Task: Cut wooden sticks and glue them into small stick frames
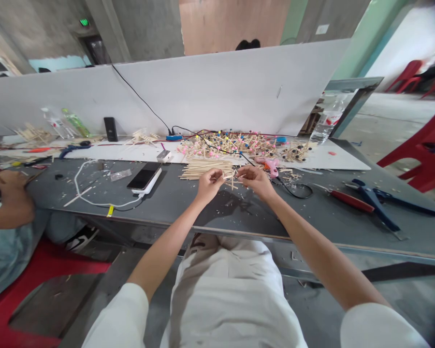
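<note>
Over the dark table, my left hand [210,184] is pinched on a small pale piece whose details are too small to make out. Close to its right, my right hand [255,181] is also pinched, with something tiny and dark at its fingertips. The fingertips of both hands are a short distance apart. Behind my left hand lies a bundle of thin wooden sticks [200,170]. Beyond them is a heap of short sticks with coloured ends [235,142]. A pink glue gun [271,167] rests just behind my right hand.
A phone [144,176] lies on a white power bank left of my hands. Red-handled pliers [351,200] and a blue cutter [375,203] lie right. Bottles [328,121] stand near the partition [203,92]. Another person's arm [12,200] is at far left.
</note>
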Available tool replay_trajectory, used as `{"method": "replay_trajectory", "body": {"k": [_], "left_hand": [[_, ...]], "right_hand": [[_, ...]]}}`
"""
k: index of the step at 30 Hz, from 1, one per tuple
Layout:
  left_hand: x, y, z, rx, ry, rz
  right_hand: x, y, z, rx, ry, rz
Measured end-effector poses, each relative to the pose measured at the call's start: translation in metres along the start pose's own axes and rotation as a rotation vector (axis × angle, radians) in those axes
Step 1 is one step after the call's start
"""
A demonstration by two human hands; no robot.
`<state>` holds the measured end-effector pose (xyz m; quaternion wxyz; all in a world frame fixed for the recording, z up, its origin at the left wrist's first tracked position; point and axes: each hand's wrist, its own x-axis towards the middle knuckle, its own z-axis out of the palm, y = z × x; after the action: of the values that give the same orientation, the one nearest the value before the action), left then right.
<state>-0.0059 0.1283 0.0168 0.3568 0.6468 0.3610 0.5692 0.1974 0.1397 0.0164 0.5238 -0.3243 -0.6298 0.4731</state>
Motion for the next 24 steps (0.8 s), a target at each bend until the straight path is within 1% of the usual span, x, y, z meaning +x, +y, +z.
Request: {"method": "replay_trajectory", "body": {"k": [4, 6, 9, 14, 17, 24], "left_hand": [[0.0003, -0.0007, -0.0004, 0.013, 0.01, 0.023], [0.0005, -0.0009, -0.0009, 0.025, 0.019, 0.035], [0.0006, -0.0011, -0.0011, 0.032, 0.029, 0.044], [-0.0003, -0.0009, -0.0005, 0.044, 0.013, 0.042], [-0.0009, 0.0005, -0.0004, 0.033, -0.002, 0.048], [-0.0015, 0.0046, -0.0002, 0.024, -0.024, 0.045]], "right_hand": [[-0.0032, -0.0043, 0.0009, 0.141, -0.183, 0.116], [-0.0044, -0.0071, 0.0018, 0.211, -0.221, 0.156], [-0.0053, -0.0089, 0.0039, 0.233, -0.212, 0.16], [-0.0046, -0.0061, 0.0077, 0.045, -0.141, 0.048], [-0.0042, -0.0057, 0.0086, -0.015, -0.124, 0.001], [-0.0046, -0.007, 0.0094, -0.053, -0.128, -0.01]]}}
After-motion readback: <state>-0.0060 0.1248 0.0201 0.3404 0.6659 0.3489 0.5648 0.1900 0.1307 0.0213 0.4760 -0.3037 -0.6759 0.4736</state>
